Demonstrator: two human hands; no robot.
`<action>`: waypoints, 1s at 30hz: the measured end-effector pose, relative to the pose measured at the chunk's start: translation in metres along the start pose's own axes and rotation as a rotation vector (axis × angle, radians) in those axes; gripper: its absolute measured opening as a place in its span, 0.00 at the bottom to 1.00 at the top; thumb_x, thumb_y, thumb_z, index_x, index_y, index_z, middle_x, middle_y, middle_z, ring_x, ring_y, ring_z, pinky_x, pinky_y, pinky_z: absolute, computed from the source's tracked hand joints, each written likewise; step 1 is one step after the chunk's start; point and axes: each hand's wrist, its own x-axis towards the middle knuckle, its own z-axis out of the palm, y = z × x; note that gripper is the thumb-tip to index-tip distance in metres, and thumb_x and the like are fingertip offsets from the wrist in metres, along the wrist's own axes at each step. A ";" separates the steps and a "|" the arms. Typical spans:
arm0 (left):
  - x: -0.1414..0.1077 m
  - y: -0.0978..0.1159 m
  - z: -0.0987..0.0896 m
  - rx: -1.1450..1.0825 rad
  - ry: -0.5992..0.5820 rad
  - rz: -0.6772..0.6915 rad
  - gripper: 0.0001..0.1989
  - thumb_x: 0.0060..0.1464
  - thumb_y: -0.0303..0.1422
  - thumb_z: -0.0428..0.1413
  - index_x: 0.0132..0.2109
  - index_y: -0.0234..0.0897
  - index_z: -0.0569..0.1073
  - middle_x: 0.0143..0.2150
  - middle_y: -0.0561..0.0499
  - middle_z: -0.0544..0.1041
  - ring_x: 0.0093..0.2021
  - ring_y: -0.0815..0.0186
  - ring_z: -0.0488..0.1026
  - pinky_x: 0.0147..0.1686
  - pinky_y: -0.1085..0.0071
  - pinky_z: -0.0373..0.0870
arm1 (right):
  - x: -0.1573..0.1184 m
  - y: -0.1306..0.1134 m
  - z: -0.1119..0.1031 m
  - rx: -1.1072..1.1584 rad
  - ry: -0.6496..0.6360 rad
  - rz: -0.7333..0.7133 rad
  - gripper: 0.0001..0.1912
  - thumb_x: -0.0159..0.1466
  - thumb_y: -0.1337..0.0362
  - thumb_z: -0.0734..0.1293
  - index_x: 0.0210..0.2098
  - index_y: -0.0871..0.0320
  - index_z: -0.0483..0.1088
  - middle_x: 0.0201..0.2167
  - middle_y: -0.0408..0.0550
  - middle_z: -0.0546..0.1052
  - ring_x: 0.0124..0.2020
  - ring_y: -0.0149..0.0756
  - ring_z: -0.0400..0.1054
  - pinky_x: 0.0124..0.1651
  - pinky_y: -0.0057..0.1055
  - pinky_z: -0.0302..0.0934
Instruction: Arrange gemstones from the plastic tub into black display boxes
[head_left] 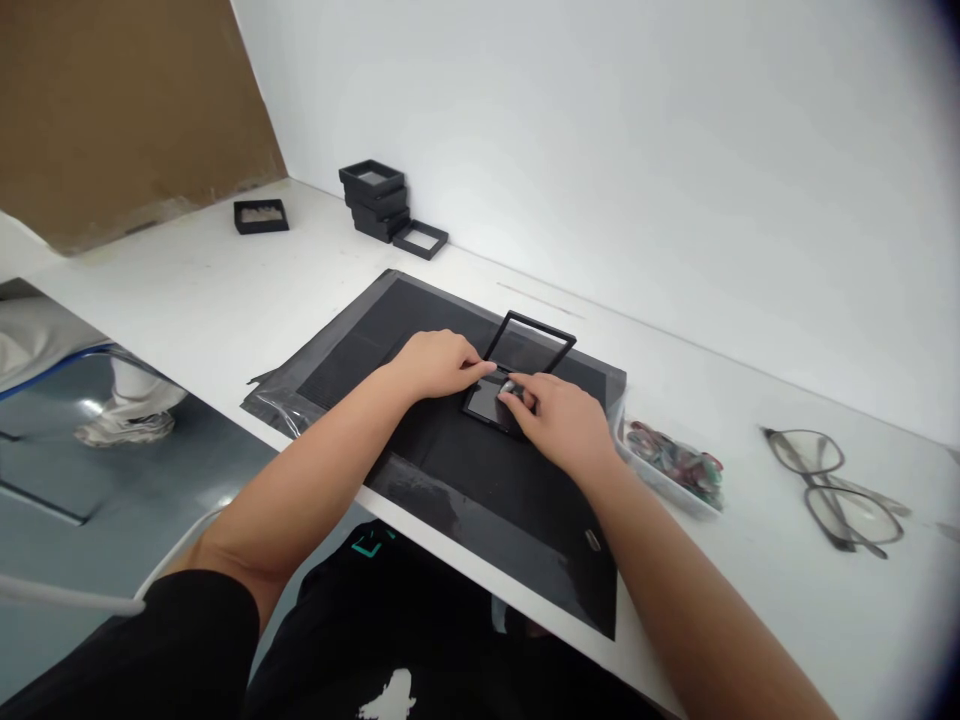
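Observation:
A black hinged frame [531, 345] with clear panes lies opened on the black mat [450, 460], its far half tilted up. My left hand [444, 365] rests at the frame's left side, fingers together, with the fingertips on the edge near the hinge. From the right, my right hand [559, 412] pinches a small greyish object [510, 387] over the near half of the frame. The fingers partly hide that object, and its exact shape is too small to tell.
Stacked black frames [377, 205] stand by the wall, with a single frame [421, 240] beside them and another [260, 216] farther left. A white tray [679, 497] of small wrapped items and eyeglasses [836, 487] lie right. Someone's shoe [126, 428] shows at left.

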 end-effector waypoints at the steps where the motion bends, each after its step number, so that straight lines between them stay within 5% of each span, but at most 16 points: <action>1: 0.000 0.001 0.000 0.004 -0.001 0.001 0.27 0.63 0.51 0.45 0.32 0.40 0.81 0.30 0.48 0.79 0.30 0.63 0.72 0.28 0.69 0.52 | 0.002 -0.001 0.000 -0.003 -0.010 0.008 0.20 0.70 0.54 0.61 0.54 0.54 0.75 0.40 0.47 0.81 0.36 0.39 0.74 0.32 0.31 0.55; 6: -0.003 0.003 -0.002 0.012 0.024 0.012 0.23 0.63 0.50 0.46 0.44 0.47 0.82 0.34 0.50 0.81 0.32 0.64 0.73 0.29 0.70 0.54 | 0.002 -0.004 0.002 -0.004 -0.031 0.013 0.23 0.71 0.54 0.59 0.60 0.53 0.71 0.43 0.50 0.81 0.37 0.40 0.74 0.31 0.32 0.54; 13: -0.005 0.003 -0.009 0.011 -0.022 0.025 0.25 0.64 0.50 0.45 0.38 0.43 0.82 0.33 0.50 0.80 0.29 0.66 0.70 0.28 0.70 0.53 | -0.009 0.002 0.008 0.068 0.053 0.047 0.24 0.69 0.56 0.59 0.61 0.51 0.71 0.37 0.47 0.83 0.33 0.39 0.74 0.32 0.32 0.58; 30: -0.007 0.002 -0.004 0.004 -0.138 0.015 0.28 0.64 0.52 0.46 0.64 0.48 0.69 0.47 0.49 0.79 0.43 0.61 0.75 0.33 0.71 0.61 | -0.012 0.003 0.003 -0.052 -0.038 0.030 0.25 0.66 0.62 0.58 0.60 0.41 0.72 0.30 0.44 0.83 0.30 0.39 0.74 0.29 0.31 0.53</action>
